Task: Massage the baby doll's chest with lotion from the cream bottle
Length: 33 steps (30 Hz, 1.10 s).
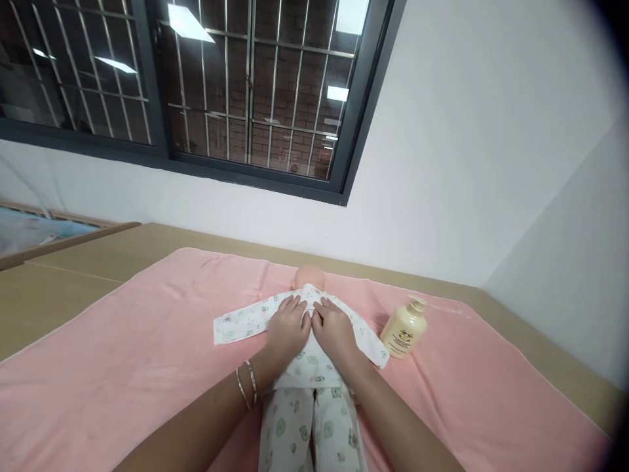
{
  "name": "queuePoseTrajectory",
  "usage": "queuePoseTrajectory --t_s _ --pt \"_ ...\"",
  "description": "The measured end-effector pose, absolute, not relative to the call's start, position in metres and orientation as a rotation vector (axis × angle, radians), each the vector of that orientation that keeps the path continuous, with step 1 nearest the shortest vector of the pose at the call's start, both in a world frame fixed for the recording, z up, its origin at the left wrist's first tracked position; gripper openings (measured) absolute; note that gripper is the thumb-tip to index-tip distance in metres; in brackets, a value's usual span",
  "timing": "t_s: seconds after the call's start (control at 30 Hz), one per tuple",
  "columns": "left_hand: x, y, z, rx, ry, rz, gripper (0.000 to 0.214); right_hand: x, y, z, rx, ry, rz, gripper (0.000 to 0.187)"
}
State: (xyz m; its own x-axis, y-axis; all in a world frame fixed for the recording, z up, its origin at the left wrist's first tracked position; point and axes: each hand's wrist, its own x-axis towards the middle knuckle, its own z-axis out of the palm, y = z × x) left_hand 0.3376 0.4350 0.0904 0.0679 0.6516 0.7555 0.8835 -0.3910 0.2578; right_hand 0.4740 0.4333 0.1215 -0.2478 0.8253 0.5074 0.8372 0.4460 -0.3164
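Observation:
A baby doll (308,276) lies on its back on a pink towel (147,354), head away from me, dressed in a white printed sleepsuit (314,419). My left hand (286,329) lies flat on the doll's chest with fingers stretched out. My right hand (335,331) rests flat beside it on the chest, thumbs nearly touching. Both hands press on the cloth and hold nothing. Two thin bangles (246,384) sit on my left wrist.
A cream pump bottle (403,330) lies tilted on the towel just right of the doll's sleeve. The towel covers a tan table (73,275) set against a white wall under a barred window (246,92). A wooden rail is at far left.

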Motion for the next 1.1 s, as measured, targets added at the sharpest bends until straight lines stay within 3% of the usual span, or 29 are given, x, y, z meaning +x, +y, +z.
queuePoseTrajectory --t_s 0.27,0.47,0.8,1.1 --pt "0.336 0.443 0.088 -2.149 -1.706 -1.145 0.044 0.480 0.448 0.112 -1.392 -2.101 0.119 0.045" --pt "0.332 0.448 0.089 -2.276 -1.562 -1.154 0.041 0.484 0.462 0.103 -1.275 -2.249 0.060 0.051" --pt "0.332 0.440 0.086 -2.132 -1.491 -1.318 0.027 0.474 0.438 0.112 -1.445 -2.094 -0.104 0.036" --pt "0.334 0.439 0.087 -2.102 -1.554 -1.303 0.029 0.472 0.436 0.110 -1.477 -2.020 -0.125 0.034"
